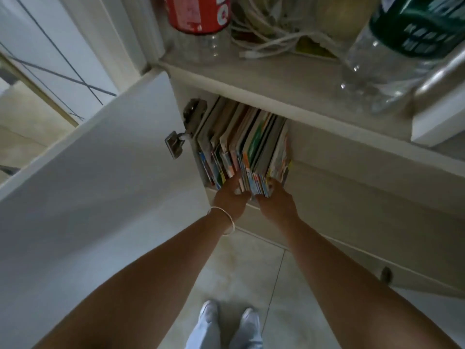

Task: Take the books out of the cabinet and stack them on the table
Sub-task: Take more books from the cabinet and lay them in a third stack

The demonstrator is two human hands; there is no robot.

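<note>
Several thin colourful books stand upright in a row inside the low white cabinet, under its top. The cabinet's left door is swung wide open. My left hand, with a silver bangle on the wrist, presses on the left side of a bundle of books near the row's right end. My right hand presses on the bundle's right side. Both hands clamp the same bundle at its front lower edge. The fingertips are hidden among the books.
On the cabinet top stand a red-labelled bottle, a tangle of white cables and a clear bottle with a green label. The right cabinet door with a round knob is closed. My feet stand on pale floor tiles.
</note>
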